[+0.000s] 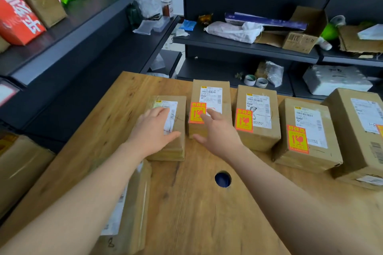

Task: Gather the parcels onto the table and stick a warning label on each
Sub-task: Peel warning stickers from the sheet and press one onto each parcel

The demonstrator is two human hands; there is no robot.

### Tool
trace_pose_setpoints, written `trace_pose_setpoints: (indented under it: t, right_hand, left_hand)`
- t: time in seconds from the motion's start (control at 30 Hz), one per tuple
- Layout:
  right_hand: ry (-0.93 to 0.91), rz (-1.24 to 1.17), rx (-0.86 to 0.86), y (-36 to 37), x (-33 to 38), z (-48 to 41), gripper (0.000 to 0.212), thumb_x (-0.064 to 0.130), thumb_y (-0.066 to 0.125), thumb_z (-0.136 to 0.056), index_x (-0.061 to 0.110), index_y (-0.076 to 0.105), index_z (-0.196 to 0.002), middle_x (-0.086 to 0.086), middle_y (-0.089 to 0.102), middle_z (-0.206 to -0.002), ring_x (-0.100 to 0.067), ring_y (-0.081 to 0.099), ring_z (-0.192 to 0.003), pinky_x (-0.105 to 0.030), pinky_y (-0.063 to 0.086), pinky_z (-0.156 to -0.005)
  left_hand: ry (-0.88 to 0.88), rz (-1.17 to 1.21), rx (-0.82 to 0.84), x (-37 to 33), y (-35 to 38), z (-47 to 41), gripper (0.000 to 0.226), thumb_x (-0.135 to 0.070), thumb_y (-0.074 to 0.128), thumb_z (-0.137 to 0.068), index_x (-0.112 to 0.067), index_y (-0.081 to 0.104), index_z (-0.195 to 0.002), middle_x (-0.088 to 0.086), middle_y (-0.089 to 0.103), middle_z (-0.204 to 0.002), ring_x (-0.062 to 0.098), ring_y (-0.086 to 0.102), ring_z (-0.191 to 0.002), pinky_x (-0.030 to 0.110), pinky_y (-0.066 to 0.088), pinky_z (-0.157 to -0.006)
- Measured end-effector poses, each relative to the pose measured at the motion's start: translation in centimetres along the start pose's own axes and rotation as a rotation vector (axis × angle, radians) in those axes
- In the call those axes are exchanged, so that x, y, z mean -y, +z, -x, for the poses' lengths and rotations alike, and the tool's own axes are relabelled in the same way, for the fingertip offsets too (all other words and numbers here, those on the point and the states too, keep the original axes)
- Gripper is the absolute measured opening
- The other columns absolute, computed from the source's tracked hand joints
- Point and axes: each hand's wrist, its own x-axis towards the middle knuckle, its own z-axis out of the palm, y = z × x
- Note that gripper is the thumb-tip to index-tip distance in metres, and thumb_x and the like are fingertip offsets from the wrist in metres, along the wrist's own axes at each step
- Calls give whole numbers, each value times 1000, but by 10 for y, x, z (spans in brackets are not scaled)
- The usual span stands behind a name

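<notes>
Head view: rightmost parcel (356,130) partly off-frame.

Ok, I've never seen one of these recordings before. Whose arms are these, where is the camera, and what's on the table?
No machine here: a person wears one wide-angle camera on the head, looking down at their own bare arms. The left hand rests flat on the leftmost parcel, which shows no orange warning label. The right hand touches the orange label on the second parcel with straight fingers. Neither hand grips anything. The third parcel, fourth parcel and fifth parcel also carry orange labels. All stand on the wooden table; a sixth parcel lies under the left forearm. Cluttered shelves stand behind.
</notes>
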Motion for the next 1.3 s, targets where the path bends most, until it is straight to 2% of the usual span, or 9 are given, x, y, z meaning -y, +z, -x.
trace_pose_setpoints:
  t: [0.2, 0.37, 0.47, 0.63, 0.8, 1.0, 1.17, 1.23, 1.3]
  right_hand:
    - [-13, -37, 55, 30, 58, 14, 57, 45, 63, -82, 15, 47, -127, -9, 50, -126, -28, 48, -118, -37, 43, -92]
    - [129, -74, 152, 43, 75, 12, 50, 44, 62, -83, 21, 46, -124, -8, 55, -104, -27, 57, -96, -36, 50, -76]
    - [152, -117, 124, 48, 80, 8, 43, 38, 63, -84, 20, 49, -120, -9, 58, -103, -27, 57, -94, -35, 49, -74]
    - [149, -135, 0, 37, 89, 4, 33, 37, 66, -81, 16, 53, -104, -6, 64, -100, -26, 58, -90, -32, 43, -67]
    - [77, -134, -180, 5, 111, 22, 45, 39, 67, -82, 15, 54, -118, -4, 65, -104, -24, 60, -92, -34, 49, -74]
    - [68, -114, -301, -41, 123, 85, 52, 43, 67, -81, 16, 53, -124, -2, 66, -105, -22, 61, -91, -35, 49, -75]
    - [70, -114, -380, -62, 115, 172, 51, 36, 75, -75, 12, 60, -116, -5, 69, -104, -25, 64, -91, -41, 54, -75]
    - [94, -97, -357, -59, 104, 209, 49, 37, 76, -74, 12, 61, -114, -6, 70, -101, -26, 65, -89, -42, 54, -73]
    - [125, -75, -311, -52, 89, 243, 51, 39, 74, -74, 13, 61, -115, -6, 70, -101, -27, 65, -89, -43, 54, -72]
  left_hand:
    - [-243, 59, 225, 51, -6, 37, 114, -66, 72, -63, -9, 19, -146, 11, 34, -147, 28, 35, -133, 42, 36, -106]
    - [-248, 294, 289, 64, 5, 31, 93, -47, 83, -62, -10, 39, -135, 6, 56, -128, 22, 54, -116, 39, 47, -94]
    - [-224, 390, 234, 66, 11, 28, 71, -36, 84, -66, -14, 50, -124, 2, 63, -119, 19, 60, -104, 33, 50, -86]
    - [-172, 478, 137, 74, -8, 25, 62, -34, 84, -67, -20, 55, -120, -6, 65, -111, 9, 55, -89, 21, 40, -65]
    - [-138, 500, -10, 67, -51, 46, 55, -42, 83, -64, -30, 58, -112, -20, 63, -94, -6, 54, -76, 14, 35, -57]
    - [-27, 496, -111, 28, -98, 97, 56, -48, 80, -66, -30, 58, -115, -17, 66, -99, 1, 59, -82, 16, 44, -62]
    - [15, 575, -64, -21, -99, 155, 58, -49, 80, -65, -33, 57, -115, -15, 68, -100, 7, 62, -88, 34, 54, -75]
    - [20, 613, -42, -41, -84, 180, 59, -48, 81, -64, -34, 56, -115, -17, 67, -96, 5, 62, -85, 31, 53, -72]
    - [19, 624, -16, -60, -62, 204, 62, -48, 81, -63, -35, 55, -117, -21, 65, -91, -2, 58, -80, 18, 47, -64]
